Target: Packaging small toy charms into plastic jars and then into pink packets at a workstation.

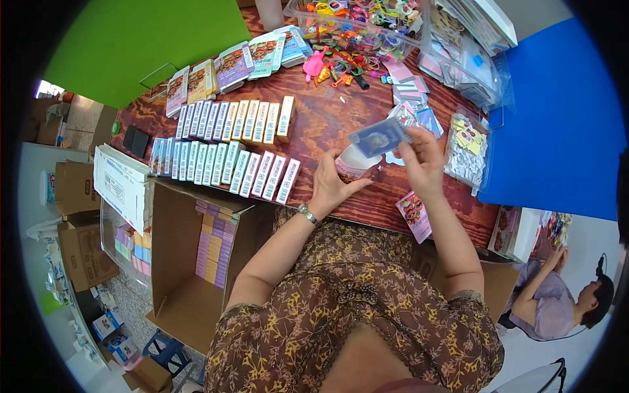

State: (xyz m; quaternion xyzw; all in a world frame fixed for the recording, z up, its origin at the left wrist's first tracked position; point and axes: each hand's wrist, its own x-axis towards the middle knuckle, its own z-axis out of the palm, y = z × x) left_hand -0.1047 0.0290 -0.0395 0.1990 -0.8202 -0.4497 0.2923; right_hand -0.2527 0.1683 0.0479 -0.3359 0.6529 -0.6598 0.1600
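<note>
My left hand [329, 183] is wrapped round a small pink container [348, 171] with a white inside, its open mouth facing up. In my right hand [424, 162] is a flat, bluish see-through packet [379, 138] with a pale round picture on it, pinched at its right edge. The packet hangs tilted just over the container's mouth and covers part of it. On the table edge below my right wrist lies a pink printed flat box [414, 215].
Rows of small boxes [226, 164] stand to the left, with fanned flat cartons [232, 65] behind. A clear bin of colourful trinkets [360, 29] is at the back. Cards [407, 92] and a bag of small white pieces [466, 154] lie right. A person [557, 298] sits far right.
</note>
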